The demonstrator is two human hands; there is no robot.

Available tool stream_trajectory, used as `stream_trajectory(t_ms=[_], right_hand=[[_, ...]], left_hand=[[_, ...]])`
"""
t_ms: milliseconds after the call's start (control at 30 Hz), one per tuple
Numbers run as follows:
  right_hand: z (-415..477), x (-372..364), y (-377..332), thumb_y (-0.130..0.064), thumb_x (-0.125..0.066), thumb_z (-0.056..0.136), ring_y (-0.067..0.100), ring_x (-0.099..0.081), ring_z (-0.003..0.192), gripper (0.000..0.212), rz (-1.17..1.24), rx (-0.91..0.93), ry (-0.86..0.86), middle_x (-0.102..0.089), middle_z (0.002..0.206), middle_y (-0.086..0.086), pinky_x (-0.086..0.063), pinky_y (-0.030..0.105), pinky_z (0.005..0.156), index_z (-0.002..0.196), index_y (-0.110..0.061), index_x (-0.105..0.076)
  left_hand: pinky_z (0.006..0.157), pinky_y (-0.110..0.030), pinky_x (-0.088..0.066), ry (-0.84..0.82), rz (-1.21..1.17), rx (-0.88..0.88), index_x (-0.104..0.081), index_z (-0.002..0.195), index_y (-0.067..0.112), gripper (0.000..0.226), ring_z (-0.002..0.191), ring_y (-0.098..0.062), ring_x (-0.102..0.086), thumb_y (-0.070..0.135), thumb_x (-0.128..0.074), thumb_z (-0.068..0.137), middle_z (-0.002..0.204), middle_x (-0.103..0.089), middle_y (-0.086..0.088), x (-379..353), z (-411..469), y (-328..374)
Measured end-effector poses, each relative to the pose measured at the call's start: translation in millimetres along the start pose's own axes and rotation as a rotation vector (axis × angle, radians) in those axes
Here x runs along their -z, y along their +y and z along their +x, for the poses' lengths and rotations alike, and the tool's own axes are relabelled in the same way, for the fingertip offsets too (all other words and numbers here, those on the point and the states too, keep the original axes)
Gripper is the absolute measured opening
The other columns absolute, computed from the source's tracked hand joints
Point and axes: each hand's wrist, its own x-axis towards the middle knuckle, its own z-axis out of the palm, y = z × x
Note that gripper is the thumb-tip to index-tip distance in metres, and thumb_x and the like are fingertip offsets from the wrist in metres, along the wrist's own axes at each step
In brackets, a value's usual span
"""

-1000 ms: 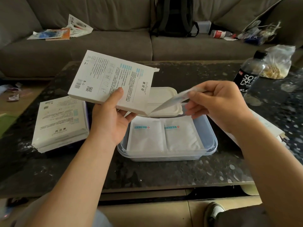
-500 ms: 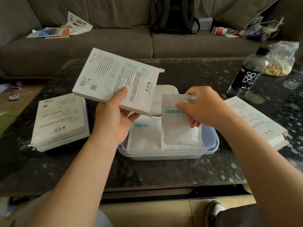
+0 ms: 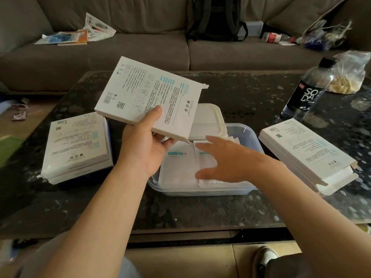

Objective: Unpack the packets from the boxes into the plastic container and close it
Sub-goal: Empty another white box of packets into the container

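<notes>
My left hand [image 3: 143, 151] grips the box [image 3: 148, 93], thumb on top. My right hand [image 3: 226, 159], fingers spread and empty, is over the packets [image 3: 178, 169]. I should press them flat in the container [image 3: 249, 133].

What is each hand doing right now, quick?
Left hand: grip closed round the white box, held up.
Right hand: open, fingers spread, holding nothing, over the packets in the plastic container.
</notes>
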Motion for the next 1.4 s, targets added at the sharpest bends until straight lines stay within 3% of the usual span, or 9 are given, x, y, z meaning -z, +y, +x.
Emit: stream_trajectory(t_ms=[100,533,667,833,1200,1400], right_hand=[[-0.3,-2.9,2.2,-0.070,-0.053,0.089,0.023,-0.012,0.154,0.088,-0.030,-0.001,-0.104,-0.007,0.168,-0.009,-0.020,0.047,0.122,0.159,-0.040,-0.008],[-0.4,0.4,6.3,-0.064,-0.057,0.090,0.025,-0.042,0.141,0.081,-0.091,-0.086,-0.145,-0.037,0.158,0.000,-0.035,0.037,0.115,0.157,-0.029,-0.027],[1.7,-1.9,6.4,-0.064,-0.057,0.090,0.029,-0.039,0.143,0.084,-0.146,-0.091,-0.146,-0.032,0.161,0.004,-0.035,0.040,0.115,0.158,-0.028,-0.022],[5.2,-4.0,10.9,-0.066,-0.057,0.089,0.034,-0.021,0.151,0.093,-0.132,-0.104,-0.191,-0.010,0.168,0.005,-0.031,0.046,0.119,0.159,-0.039,-0.001],[12.3,-9.0,18.9,-0.073,-0.049,0.088,0.033,-0.005,0.155,0.096,-0.139,-0.155,-0.273,0.014,0.168,0.003,-0.029,0.048,0.119,0.153,-0.047,0.018],[11.2,-10.3,18.9,-0.075,-0.048,0.087,0.033,-0.007,0.155,0.095,-0.138,-0.158,-0.244,0.009,0.169,0.003,-0.027,0.050,0.120,0.154,-0.047,0.014]], left_hand=[[0.090,-0.052,-0.061,-0.011,-0.002,0.007,-0.060,0.135,0.032,0.041,0.124,-0.028,-0.068,0.013,-0.065,0.098,0.131,-0.072,-0.005,-1.3,-1.0,-0.1],[0.087,-0.049,-0.062,0.004,0.032,0.017,-0.062,0.132,0.033,0.040,0.119,-0.027,-0.070,0.015,-0.066,0.097,0.127,-0.074,-0.004,-1.9,-1.6,-0.9],[0.090,-0.051,-0.062,0.010,0.036,0.024,-0.062,0.131,0.033,0.038,0.120,-0.028,-0.070,0.015,-0.066,0.098,0.128,-0.074,-0.005,-1.7,-0.9,-2.9],[0.089,-0.051,-0.061,0.015,0.048,0.029,-0.062,0.133,0.032,0.040,0.121,-0.028,-0.069,0.015,-0.066,0.097,0.128,-0.074,-0.005,-1.3,-0.9,-4.6],[0.087,-0.049,-0.062,0.002,0.042,0.041,-0.062,0.132,0.033,0.041,0.121,-0.028,-0.069,0.017,-0.068,0.094,0.128,-0.074,-0.005,0.8,-0.8,-4.1],[0.086,-0.051,-0.062,-0.006,0.044,0.042,-0.060,0.136,0.033,0.053,0.123,-0.029,-0.068,0.019,-0.072,0.087,0.129,-0.073,-0.006,-1.0,-3.1,-4.0]])
